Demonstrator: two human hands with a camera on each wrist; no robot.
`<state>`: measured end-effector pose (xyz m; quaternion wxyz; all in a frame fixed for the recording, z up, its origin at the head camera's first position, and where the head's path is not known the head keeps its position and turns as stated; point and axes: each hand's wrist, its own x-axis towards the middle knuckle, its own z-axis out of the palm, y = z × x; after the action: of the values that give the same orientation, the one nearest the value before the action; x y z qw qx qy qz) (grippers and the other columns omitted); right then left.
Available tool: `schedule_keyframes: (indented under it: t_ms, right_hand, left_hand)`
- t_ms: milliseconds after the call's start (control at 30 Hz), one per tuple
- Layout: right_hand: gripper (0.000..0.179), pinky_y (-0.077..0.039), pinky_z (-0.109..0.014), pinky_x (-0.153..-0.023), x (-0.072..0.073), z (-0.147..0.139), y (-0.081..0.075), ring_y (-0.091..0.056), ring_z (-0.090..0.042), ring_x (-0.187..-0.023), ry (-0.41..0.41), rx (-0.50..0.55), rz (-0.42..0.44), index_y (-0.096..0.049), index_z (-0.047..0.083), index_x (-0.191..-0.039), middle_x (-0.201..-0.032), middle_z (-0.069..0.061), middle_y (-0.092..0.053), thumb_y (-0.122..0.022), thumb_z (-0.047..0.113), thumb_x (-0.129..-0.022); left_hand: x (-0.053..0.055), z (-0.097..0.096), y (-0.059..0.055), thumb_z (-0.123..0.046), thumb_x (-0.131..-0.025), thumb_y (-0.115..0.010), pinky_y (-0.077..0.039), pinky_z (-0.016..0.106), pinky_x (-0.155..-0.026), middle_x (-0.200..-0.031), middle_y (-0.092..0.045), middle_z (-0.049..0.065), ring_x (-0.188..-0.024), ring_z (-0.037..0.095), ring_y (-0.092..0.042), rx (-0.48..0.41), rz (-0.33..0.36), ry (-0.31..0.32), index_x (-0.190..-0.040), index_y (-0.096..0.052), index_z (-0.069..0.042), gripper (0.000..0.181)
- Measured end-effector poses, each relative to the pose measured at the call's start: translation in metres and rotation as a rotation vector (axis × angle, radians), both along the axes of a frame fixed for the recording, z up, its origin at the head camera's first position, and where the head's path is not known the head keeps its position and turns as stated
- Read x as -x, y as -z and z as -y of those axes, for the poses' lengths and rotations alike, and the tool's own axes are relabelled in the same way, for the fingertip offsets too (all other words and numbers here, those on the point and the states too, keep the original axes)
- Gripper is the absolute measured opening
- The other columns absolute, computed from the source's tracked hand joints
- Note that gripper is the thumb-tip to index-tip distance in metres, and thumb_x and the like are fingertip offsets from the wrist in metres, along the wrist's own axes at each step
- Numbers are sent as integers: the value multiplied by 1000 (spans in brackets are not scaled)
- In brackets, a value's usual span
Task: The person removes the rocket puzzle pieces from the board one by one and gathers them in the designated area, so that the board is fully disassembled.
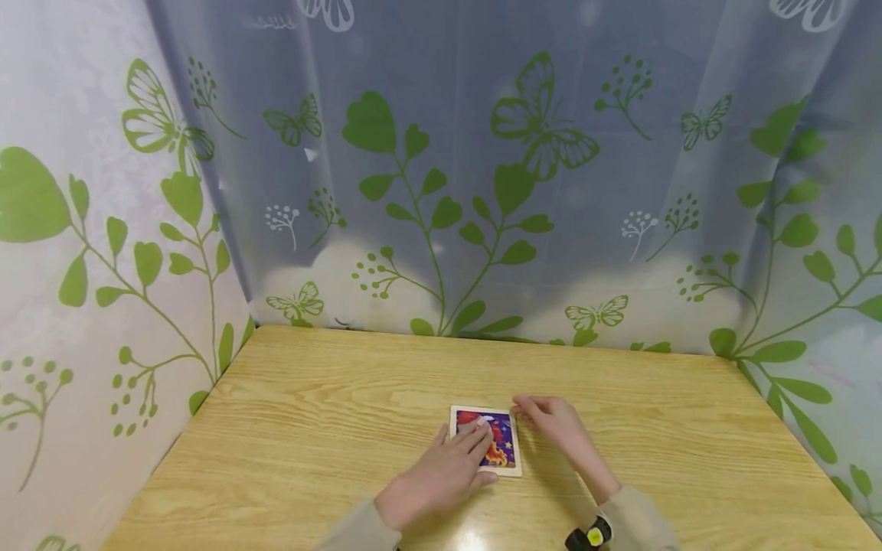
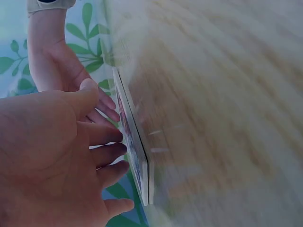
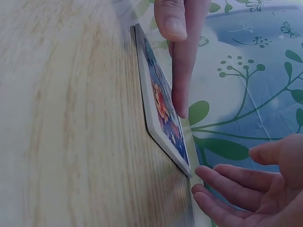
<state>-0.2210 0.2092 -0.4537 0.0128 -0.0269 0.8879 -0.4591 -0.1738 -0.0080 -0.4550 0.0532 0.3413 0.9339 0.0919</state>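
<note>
A flat, nearly square picture board (image 1: 507, 438) lies on the table, with a pale border and a purple, red and orange picture dotted with stars. Its edge (image 2: 137, 153) shows two pale layers with a dark line between in the left wrist view. My left hand (image 1: 444, 467) reaches over the board's left part, its extended fingers resting on the picture and covering some of it. Beside the board's far right corner is my right hand (image 1: 554, 425), fingers loosely bent and holding nothing. In the right wrist view, the right fingertips (image 3: 203, 172) are close to the board's corner.
The wood-grain table (image 1: 331, 390) extends around the board on all sides. A patterned curtain (image 1: 441, 229) with green leaves and butterflies stands along the table's back and sides. A black band (image 1: 589, 536) with a yellow piece sits at the right wrist.
</note>
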Motion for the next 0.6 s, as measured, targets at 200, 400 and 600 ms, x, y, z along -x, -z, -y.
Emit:
schedule_keyframes:
  t_ms: [200,400,600]
  right_hand:
    - [39,-57,-43,-94,1,1,3,-71,-30,-107,7,-20,20,-70,-6,-122,-110,-14,-76,-53,26,-106]
    - [40,-53,-48,-99,-1,1,1,-70,-31,-110,-8,-66,7,-72,-4,-120,-109,-13,-76,-52,28,-107]
    - [39,-52,-51,-99,-2,2,1,-67,-34,-114,-16,-86,6,-73,-2,-118,-110,-13,-76,-52,28,-107]
  left_hand:
    - [1,0,-1,-51,-105,-44,-25,57,-122,-165,-30,2,-153,20,-27,42,37,-2,-158,-36,-11,67]
    - [1,0,-1,-52,-105,-44,-24,57,-122,-166,-29,1,-153,19,-26,35,55,-2,-158,-36,-12,67]
    - [3,-1,0,-53,-104,-43,-24,57,-122,-165,-30,0,-153,19,-26,45,46,-7,-158,-36,-12,68]
